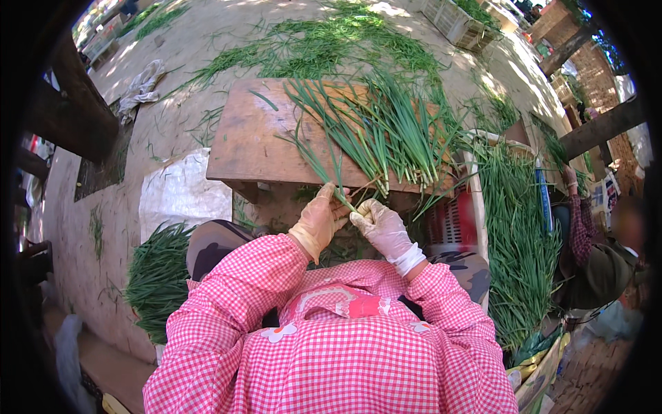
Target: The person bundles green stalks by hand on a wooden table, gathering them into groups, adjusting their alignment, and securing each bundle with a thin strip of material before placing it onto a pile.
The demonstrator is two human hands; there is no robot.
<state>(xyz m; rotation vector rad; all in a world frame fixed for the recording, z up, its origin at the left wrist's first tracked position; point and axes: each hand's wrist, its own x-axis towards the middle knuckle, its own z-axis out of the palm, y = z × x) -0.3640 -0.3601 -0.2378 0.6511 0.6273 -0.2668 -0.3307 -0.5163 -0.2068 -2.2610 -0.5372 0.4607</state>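
My left hand (319, 219), in a thin pale glove, is closed round a few long green stalks of Chinese chives (316, 163) in front of the near edge of a low wooden table (238, 131). Close beside it, my right hand (380, 228), gloved in white, pinches at the pale lower end of the same stalks. Its fingertips hide exactly what they grip there. On the table's right half lies a loose pile of chives (389, 131), pale ends toward me.
A large container heaped with chives (517, 241) stands at my right, beside a red basket (455, 224). Another bundle (162, 276) lies at my left near a white sack (186, 186). Scattered leaves (331, 41) cover the ground beyond the table. Another person (593, 255) sits far right.
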